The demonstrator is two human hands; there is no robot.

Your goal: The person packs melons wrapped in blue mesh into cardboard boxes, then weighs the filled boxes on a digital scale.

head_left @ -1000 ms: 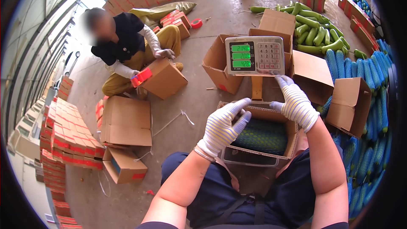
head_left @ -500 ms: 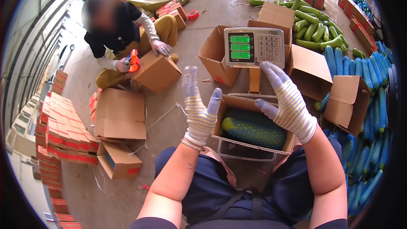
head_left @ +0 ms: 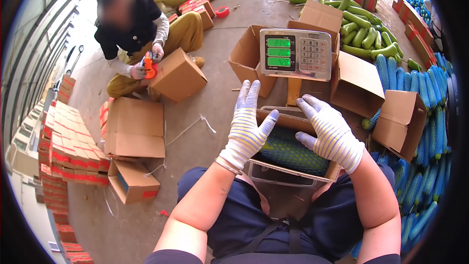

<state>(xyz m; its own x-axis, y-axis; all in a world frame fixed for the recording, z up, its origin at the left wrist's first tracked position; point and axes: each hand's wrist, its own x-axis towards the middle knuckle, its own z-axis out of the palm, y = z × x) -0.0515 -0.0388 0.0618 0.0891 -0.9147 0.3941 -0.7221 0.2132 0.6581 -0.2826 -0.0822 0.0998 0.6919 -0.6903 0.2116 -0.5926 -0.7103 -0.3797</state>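
An open cardboard box rests on the weighing scale between my knees, with green gourds in blue netting inside. My left hand, in a striped glove, is at the box's left edge, fingers apart and holding nothing. Over the box's right side is my right hand, also gloved, its fingers spread and empty. Beyond both hands stands the scale's display with lit green digits. Whether either hand touches the box is hard to tell.
A co-worker sits at the upper left with an orange tape dispenser beside a closed box. Netted gourds are piled at right, bare green gourds behind. Open boxes surround the scale; flattened cartons are stacked left.
My left hand has moved right, to the box's edge. My right hand has dropped from the display toward the box. The co-worker's hand has left the closed box for the tape dispenser.
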